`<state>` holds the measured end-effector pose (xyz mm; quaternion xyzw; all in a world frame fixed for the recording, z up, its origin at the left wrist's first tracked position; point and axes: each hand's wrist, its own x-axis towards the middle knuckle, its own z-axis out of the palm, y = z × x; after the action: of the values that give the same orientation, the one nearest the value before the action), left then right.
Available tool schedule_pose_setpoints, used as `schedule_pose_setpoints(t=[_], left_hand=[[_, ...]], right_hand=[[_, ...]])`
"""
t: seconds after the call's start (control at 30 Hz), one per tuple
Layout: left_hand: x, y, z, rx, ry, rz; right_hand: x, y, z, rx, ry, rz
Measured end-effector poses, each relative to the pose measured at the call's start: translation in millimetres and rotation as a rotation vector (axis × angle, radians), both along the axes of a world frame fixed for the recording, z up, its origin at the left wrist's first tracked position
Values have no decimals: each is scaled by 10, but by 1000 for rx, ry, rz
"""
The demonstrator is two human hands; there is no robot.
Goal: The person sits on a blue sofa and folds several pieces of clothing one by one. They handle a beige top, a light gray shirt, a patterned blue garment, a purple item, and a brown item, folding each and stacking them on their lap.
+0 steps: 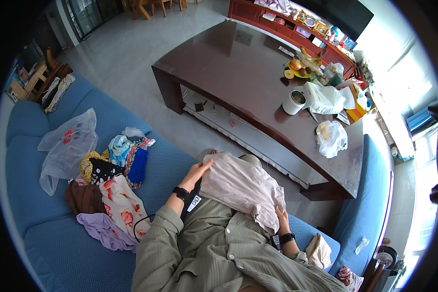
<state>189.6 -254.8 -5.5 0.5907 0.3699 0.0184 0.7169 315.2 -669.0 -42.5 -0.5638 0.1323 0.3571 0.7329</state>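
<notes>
A pale pinkish-beige cloth garment lies spread across my lap, over my green trousers. My left hand holds its left edge, thumb on top and the other fingers partly hidden. At the garment's right end, where the fabric bunches in creases, my right hand pinches the edge. Left of me on the blue sofa is a loose heap of clothes: a strawberry-print white cloth, a brown garment, a lilac garment and a black patterned cloth.
A translucent plastic bag lies behind the heap. Ahead stands a dark wooden coffee table bearing a white cup, fruit and plastic bags. A folded beige cloth sits by my right forearm, near the sofa's armrest.
</notes>
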Motion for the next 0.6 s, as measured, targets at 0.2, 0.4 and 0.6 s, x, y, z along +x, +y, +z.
schedule_pose_setpoints(t=[0.2,0.4,0.6], left_hand=[[-285,-211,249,117,3,-168],[-626,-331,298,-155,-252,-44],[-556,-494,592,721,-245,-114]], right_hand=[[-14,-26,146,123,54,-47],[80,0,631,193,-23,24],[101,409,1610,218,-115,47]])
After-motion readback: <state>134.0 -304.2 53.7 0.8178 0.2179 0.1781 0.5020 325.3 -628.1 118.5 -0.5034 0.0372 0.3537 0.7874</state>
